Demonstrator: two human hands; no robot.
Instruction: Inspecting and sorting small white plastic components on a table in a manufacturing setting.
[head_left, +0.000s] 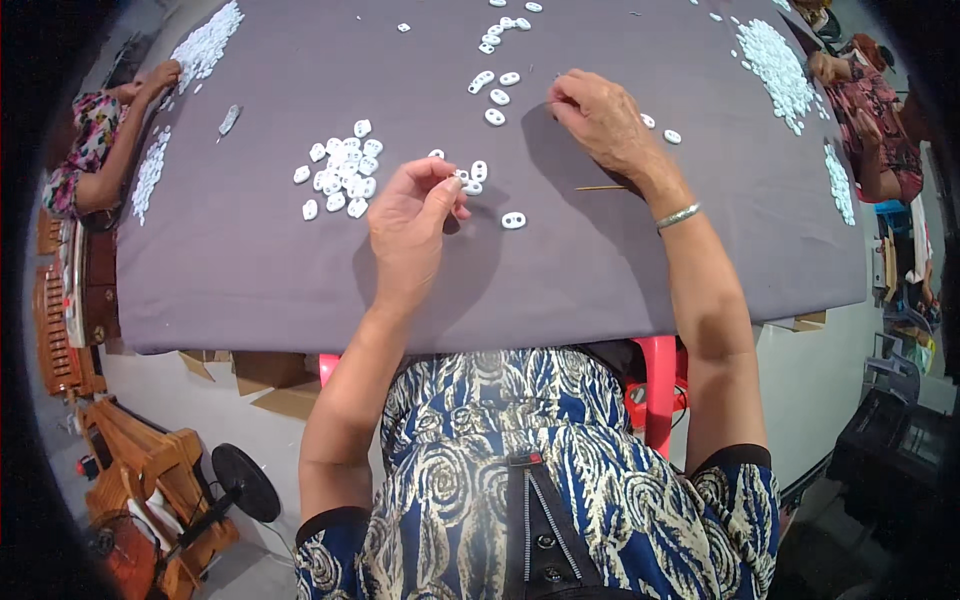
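My left hand (410,225) pinches a small white piece with dark holes (461,175) between thumb and fingertips, just above the table. Beside those fingertips lie more white oval pieces (479,170), each with two dark holes. Farther right and away from me, my right hand (605,120) has its fingers pressed together; whatever they may hold is too small to make out. A thin brown stick (598,188) rests on the cloth beneath my right wrist, which wears a silver bangle. Left of my left hand sits a loose heap of white pieces (345,170).
A grey cloth (250,270) covers the table. Large piles of white pieces lie at the far left (207,42) and far right (775,75), with a person's arm (125,140) near the left pile and another person's hand (868,128) beyond the right one.
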